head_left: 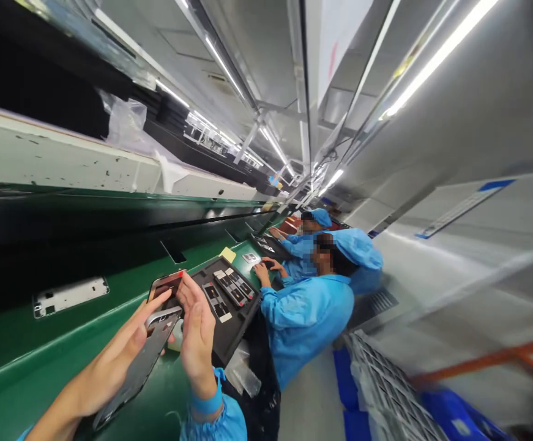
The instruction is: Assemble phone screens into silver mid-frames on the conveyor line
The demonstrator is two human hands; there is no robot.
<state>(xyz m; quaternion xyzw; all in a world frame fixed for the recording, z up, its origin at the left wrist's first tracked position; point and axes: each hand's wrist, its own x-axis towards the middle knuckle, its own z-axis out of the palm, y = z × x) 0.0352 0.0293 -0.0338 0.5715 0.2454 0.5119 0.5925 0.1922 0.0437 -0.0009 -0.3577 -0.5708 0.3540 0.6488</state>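
Observation:
In front of me my left hand is closed on a long grey phone frame, which tilts down toward the lower left. Its index finger reaches across a dark, glossy phone panel with a red tab at its upper corner. My right hand has its fingers bent at the right edge of that panel, beside the frame's top end. How its fingertips grip is partly hidden. Right of my hands lies a black tray holding several phone parts.
A silver phone plate and a dark panel lie on the green line. A yellow pad lies behind the tray. Co-workers in blue smocks sit to the right, near grey crates.

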